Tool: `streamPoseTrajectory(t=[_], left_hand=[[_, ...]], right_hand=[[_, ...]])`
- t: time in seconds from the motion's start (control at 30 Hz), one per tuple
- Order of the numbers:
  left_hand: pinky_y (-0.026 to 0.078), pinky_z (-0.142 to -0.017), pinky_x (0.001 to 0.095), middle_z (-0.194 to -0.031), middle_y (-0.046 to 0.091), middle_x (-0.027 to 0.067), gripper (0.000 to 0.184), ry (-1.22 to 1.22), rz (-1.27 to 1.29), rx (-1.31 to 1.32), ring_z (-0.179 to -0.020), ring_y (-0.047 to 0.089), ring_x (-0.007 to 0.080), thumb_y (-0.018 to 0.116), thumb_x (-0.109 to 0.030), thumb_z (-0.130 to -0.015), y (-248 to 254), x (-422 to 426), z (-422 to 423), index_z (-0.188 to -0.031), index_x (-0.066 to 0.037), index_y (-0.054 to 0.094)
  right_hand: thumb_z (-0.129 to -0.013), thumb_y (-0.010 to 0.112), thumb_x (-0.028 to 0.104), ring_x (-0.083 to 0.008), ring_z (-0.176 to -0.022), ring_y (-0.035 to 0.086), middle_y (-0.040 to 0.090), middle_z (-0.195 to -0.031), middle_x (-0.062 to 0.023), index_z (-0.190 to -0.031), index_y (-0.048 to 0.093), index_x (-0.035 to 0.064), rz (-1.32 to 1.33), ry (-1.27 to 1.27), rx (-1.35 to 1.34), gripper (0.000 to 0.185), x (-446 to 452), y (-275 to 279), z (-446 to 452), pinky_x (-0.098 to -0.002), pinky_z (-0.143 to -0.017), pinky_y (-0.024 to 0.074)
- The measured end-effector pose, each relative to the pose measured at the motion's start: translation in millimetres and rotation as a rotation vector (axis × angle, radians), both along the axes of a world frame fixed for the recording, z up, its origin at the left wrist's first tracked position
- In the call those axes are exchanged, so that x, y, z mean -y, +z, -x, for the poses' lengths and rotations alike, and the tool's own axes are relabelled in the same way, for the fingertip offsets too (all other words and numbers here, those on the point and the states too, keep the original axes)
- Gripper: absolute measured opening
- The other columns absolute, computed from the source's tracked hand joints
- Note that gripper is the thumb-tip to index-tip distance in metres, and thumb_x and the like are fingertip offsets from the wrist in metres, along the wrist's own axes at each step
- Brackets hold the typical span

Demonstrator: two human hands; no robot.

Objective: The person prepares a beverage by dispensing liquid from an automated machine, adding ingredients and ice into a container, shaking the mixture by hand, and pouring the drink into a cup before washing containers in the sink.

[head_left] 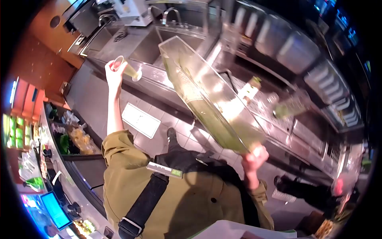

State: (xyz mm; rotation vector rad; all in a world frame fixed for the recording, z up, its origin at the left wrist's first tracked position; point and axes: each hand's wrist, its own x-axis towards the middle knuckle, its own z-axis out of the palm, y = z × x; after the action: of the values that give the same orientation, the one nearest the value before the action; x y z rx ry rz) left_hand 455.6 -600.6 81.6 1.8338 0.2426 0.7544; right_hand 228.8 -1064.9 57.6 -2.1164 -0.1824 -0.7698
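My left hand (114,71) is stretched out to the upper left, with its fingers closed around a small translucent, yellowish cup (130,71). The cup lies tilted, its rim by my fingers and its whitish end to the right. My right hand (254,157) grips the near end of a large clear rectangular container (207,95). Green residue coats the walls of this container, which slants up and leftward over the counter edge toward the sink. I cannot tell how much it holds.
Two sinks with faucets (172,16) are set in the steel counter (149,73). Another clear container with green contents (292,106) stands on the right. Clear bins (298,49) line the back. A white floor panel (141,120) lies below. Another person's dark-clothed leg (306,189) is at the right.
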Motion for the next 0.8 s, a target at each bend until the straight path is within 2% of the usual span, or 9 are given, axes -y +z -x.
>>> streamPoseTrajectory(t=[0.07,0.1,0.23,0.3,0.43,0.47,0.6,0.67,0.8], left_hand=[[0.042,-0.084,0.0289,-0.103,0.054,0.0119,0.059,0.048,0.057,0.000,-0.094,0.053,0.0172,0.074,-0.015,-0.069,-22,-56,-6,-0.116,-0.001,0.040],[0.041,-0.083,0.0284,-0.101,0.055,0.0100,0.059,0.052,0.056,-0.017,-0.092,0.052,0.0161,0.073,-0.018,-0.070,-32,-82,-11,-0.116,-0.001,0.041],[0.042,-0.082,0.0285,-0.098,0.053,0.0089,0.058,0.097,0.107,-0.137,-0.089,0.052,0.0150,0.073,-0.013,-0.067,-88,-171,-47,-0.114,-0.001,0.042],[0.044,-0.077,0.0283,-0.100,0.053,0.0088,0.055,0.000,0.148,-0.185,-0.090,0.052,0.0157,0.072,-0.012,-0.068,-105,-196,-55,-0.113,-0.002,0.042],[0.044,-0.074,0.0258,-0.103,0.053,0.0089,0.055,-0.057,0.292,-0.325,-0.093,0.052,0.0151,0.070,-0.006,-0.069,-120,-240,-52,-0.115,-0.003,0.040],[0.044,-0.074,0.0256,-0.103,0.053,0.0087,0.055,-0.038,0.297,-0.339,-0.093,0.051,0.0149,0.069,-0.005,-0.070,-120,-247,-52,-0.115,-0.003,0.039],[0.044,-0.078,0.0251,-0.106,0.052,0.0083,0.054,0.005,0.429,-0.364,-0.093,0.051,0.0148,0.066,-0.002,-0.072,-107,-269,-47,-0.117,-0.002,0.037],[0.043,-0.080,0.0254,-0.109,0.050,0.0083,0.053,-0.002,0.462,-0.401,-0.095,0.050,0.0151,0.064,0.001,-0.073,-107,-274,-50,-0.118,-0.003,0.036],[0.043,-0.082,0.0269,-0.110,0.049,0.0091,0.054,-0.112,0.487,-0.402,-0.099,0.048,0.0163,0.062,0.004,-0.072,-97,-262,-67,-0.119,-0.004,0.036]], right_hand=[[-0.066,0.057,0.012,-0.0156,-0.050,0.044,0.048,-0.060,-0.0041,-0.063,0.049,0.0030,-0.596,0.393,0.085,0.012,-86,-7,-79,-0.0319,-0.046,0.0338],[-0.069,0.056,0.011,-0.0165,-0.052,0.046,0.049,-0.061,-0.0048,-0.067,0.051,0.0031,-0.649,0.463,0.080,0.010,-128,-12,-120,-0.0317,-0.047,0.0352],[-0.079,0.053,0.011,-0.0203,-0.057,0.051,0.054,-0.067,-0.0075,-0.080,0.057,0.0033,0.010,0.210,0.144,0.009,-298,-48,-264,-0.0309,-0.052,0.0411],[-0.082,0.052,0.011,-0.0196,-0.058,0.052,0.055,-0.068,-0.0073,-0.084,0.059,0.0039,0.140,0.268,0.038,0.010,-368,-55,-321,-0.0305,-0.052,0.0422],[-0.081,0.057,0.015,-0.0150,-0.055,0.054,0.057,-0.065,-0.0067,-0.079,0.060,0.0039,-0.038,0.339,0.195,0.011,-494,-93,-422,-0.0302,-0.049,0.0418],[-0.078,0.062,0.018,-0.0141,-0.050,0.055,0.056,-0.056,-0.0086,-0.069,0.058,0.0029,-0.568,0.382,-0.079,0.018,-522,-91,-427,-0.0292,-0.047,0.0416],[-0.074,0.065,0.018,-0.0135,-0.047,0.054,0.055,-0.054,-0.0113,-0.067,0.056,-0.0003,-0.499,0.318,-0.077,0.021,-603,-108,-467,-0.0301,-0.047,0.0418],[-0.072,0.067,0.023,-0.0261,-0.046,0.057,0.056,-0.055,-0.0128,-0.065,0.056,0.0040,-0.463,0.332,-0.022,0.023,-628,-116,-479,-0.0358,-0.046,0.0444],[-0.076,0.063,0.028,-0.0360,-0.053,0.057,0.056,-0.057,-0.0157,-0.072,0.054,0.0064,-0.441,0.369,-0.194,0.024,-660,-125,-488,-0.0428,-0.046,0.0444]])
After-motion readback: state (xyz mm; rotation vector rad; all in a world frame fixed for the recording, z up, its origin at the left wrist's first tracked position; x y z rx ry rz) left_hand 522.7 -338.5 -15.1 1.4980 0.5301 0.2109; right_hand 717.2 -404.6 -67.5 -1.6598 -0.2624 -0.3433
